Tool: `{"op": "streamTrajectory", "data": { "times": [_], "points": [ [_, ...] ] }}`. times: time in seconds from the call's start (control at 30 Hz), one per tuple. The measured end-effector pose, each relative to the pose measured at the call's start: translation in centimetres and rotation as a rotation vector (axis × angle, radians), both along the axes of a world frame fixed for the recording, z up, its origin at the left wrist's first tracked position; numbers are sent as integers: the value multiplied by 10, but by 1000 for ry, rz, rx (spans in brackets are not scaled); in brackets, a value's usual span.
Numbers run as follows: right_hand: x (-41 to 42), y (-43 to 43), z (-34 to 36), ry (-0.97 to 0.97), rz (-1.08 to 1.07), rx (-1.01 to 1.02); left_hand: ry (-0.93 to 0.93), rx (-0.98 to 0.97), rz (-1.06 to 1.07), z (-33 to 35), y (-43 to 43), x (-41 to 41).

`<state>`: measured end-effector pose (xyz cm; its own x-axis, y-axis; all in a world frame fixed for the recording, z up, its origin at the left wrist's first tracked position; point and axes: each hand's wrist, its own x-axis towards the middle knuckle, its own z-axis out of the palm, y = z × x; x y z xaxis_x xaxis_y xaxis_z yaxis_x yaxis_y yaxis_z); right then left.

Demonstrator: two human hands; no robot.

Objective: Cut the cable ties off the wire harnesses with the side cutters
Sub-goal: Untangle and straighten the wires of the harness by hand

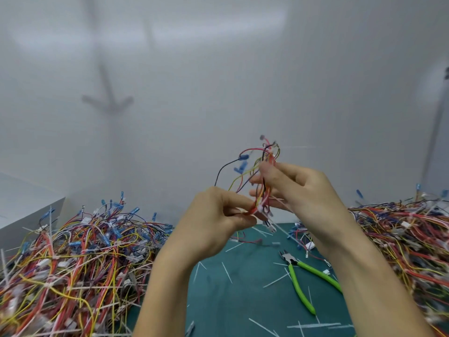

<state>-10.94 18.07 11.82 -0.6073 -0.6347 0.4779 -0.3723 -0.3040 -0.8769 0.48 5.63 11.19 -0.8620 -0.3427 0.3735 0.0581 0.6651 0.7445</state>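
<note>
At frame centre, I see both hands raised: the left hand (pixel 216 220) and right hand (pixel 294 188) pinch one wire harness (pixel 261 181). The side cutters (pixel 303 276) lie unheld, lower right. Picking them up seems next.

Green mat (pixel 218 300), tangled harness pile (pixel 73 259) at 9 o'clock, second harness pile (pixel 408 239) at 3 o'clock, green-handled side cutters (pixel 291 262) flat toward 3 o'clock, handles spread, cut white cable ties (pixel 315 325) scattered over the mat.
</note>
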Motion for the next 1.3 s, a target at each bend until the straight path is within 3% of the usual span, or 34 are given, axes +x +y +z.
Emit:
{"op": "streamTrajectory", "data": {
  "times": [0.13,0.27,0.37,0.53,0.6,0.7,0.77,1.07,1.2,1.3],
  "points": [
    [2,-1,1,100,-49,-35,-18,-126,24,-1,6,-4],
    [2,-2,-1,16,-41,-163,56,-106,18,4,10,0],
    [1,-1,0,-51,-56,-230,179,14,35,10,6,6],
    [1,0,5,-112,-36,-309,480,130,335,9,-8,11],
    [2,1,7,-166,35,-354,421,123,359,7,-15,12],
    [3,3,7,-215,151,-377,188,110,259,3,-17,12],
    [5,3,6,-218,187,-349,156,108,187,2,-12,8],
    [4,-3,2,-122,77,50,547,166,168,15,4,2],
    [4,-6,-4,28,-1,245,562,240,115,18,7,4],
    [4,-8,-6,55,-81,202,546,227,111,18,8,5]
  ]
}}
